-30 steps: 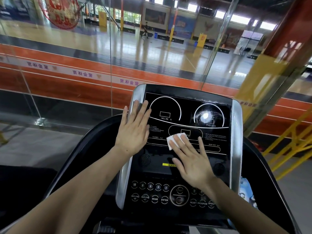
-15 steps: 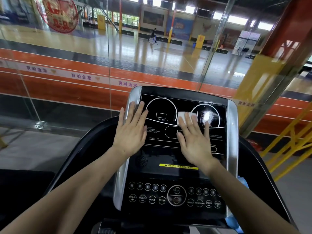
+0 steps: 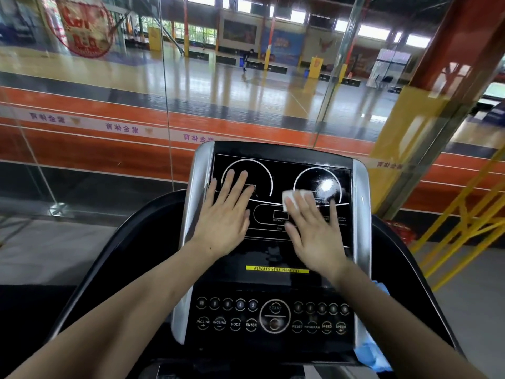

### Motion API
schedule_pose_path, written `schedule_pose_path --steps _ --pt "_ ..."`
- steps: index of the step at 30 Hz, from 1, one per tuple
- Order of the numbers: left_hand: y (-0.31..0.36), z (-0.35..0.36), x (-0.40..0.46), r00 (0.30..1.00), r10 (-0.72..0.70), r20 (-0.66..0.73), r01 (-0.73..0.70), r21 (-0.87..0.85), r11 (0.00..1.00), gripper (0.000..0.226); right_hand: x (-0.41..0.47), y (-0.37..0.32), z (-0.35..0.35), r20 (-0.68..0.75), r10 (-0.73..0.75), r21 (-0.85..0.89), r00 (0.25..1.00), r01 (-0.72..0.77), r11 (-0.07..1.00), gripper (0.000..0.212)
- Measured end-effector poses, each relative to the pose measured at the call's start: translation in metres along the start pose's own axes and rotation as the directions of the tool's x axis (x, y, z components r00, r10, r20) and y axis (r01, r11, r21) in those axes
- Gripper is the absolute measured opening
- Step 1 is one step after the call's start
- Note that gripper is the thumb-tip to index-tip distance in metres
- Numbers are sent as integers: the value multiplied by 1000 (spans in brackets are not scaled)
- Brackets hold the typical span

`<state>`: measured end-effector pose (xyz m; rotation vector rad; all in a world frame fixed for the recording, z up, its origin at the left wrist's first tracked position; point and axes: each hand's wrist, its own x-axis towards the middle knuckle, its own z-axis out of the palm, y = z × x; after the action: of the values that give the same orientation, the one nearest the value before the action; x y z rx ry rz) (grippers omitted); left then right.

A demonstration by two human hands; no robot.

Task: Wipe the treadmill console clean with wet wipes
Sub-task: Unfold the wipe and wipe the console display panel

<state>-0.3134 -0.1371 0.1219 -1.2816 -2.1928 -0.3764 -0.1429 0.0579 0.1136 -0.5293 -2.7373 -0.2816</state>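
Observation:
The treadmill console (image 3: 276,283) is a black glossy panel with silver side rails, two dial outlines at the top and a row of buttons at the bottom. My right hand (image 3: 314,228) lies flat on the panel's upper right, pressing a white wet wipe (image 3: 289,198) under its fingertips beside the right dial. My left hand (image 3: 226,214) rests flat and empty on the left dial, fingers spread.
A blue wipe packet (image 3: 374,354) sits at the console's lower right edge. Black curved handrails (image 3: 114,255) flank the console. A glass wall (image 3: 164,91) stands just beyond, with a sports hall behind it. Yellow railing (image 3: 470,222) is at the right.
My right hand slid the wipe up from the panel's centre toward the right dial. My left hand shifted right from the silver rail onto the left dial.

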Motion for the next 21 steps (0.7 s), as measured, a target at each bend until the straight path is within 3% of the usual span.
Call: schedule_pose_path --steps 5,10,16,21 --pt "14 2 12 1000 -3 19 3 -19 1000 59 58 14 -23 -1 113 45 994 -113 993 63" --pt "27 2 25 999 -3 33 4 -37 999 59 18 6 -4 -34 134 118 990 -129 985 62" --pt "46 5 32 998 22 61 -20 -29 999 59 -78 -7 28 55 6 88 998 -11 996 63" --pt "54 2 42 997 -1 76 3 -27 1000 61 -46 10 16 40 -36 44 999 34 998 63"
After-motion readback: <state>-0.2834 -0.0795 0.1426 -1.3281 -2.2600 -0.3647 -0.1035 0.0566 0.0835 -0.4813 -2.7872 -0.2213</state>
